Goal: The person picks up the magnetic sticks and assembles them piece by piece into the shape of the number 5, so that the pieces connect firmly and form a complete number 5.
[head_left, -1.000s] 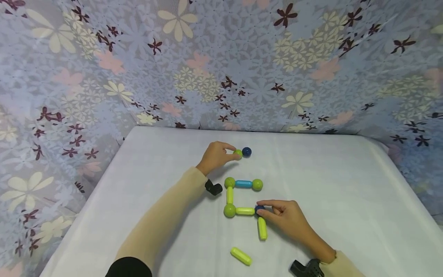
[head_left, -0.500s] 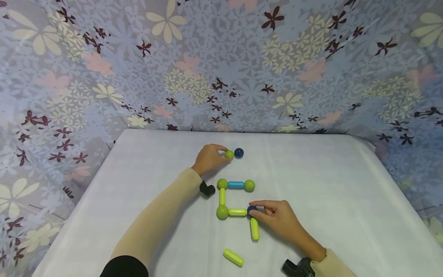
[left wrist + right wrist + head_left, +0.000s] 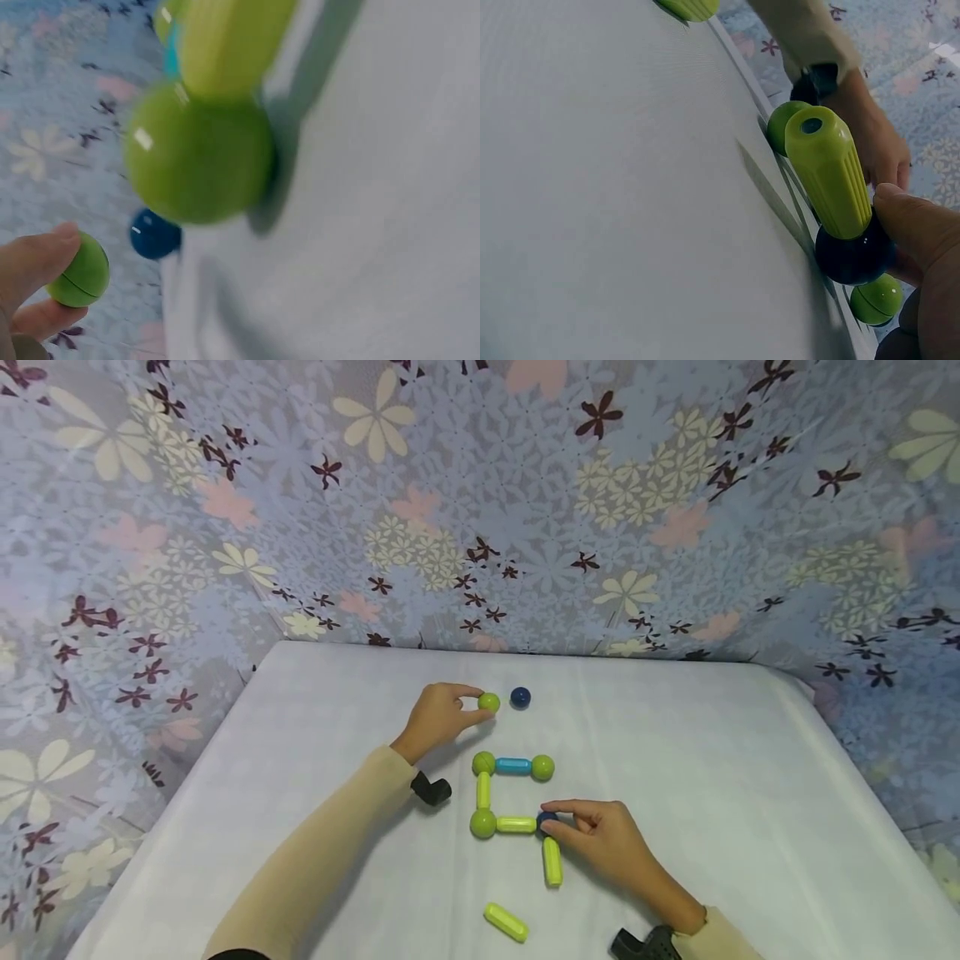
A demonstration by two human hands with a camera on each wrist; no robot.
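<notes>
Between thumb and forefinger my left hand pinches a green ball, seen also in the left wrist view. Just right of it, apart, lies a dark blue ball. My right hand pinches another dark blue ball at the corner of a joined shape. That shape has a blue rod between two green balls, a yellow-green rod down to a green ball, and a yellow-green rod across to the held ball. One more yellow-green rod juts toward me from it.
A loose yellow-green rod lies near the front of the white-covered table. Behind the table hangs a flowered cloth. Each wrist carries a black camera mount, such as the left one.
My left hand has drawn the green ball left, away from the dark blue ball, so a gap now shows between them. The right hand keeps its hold on the corner ball.
</notes>
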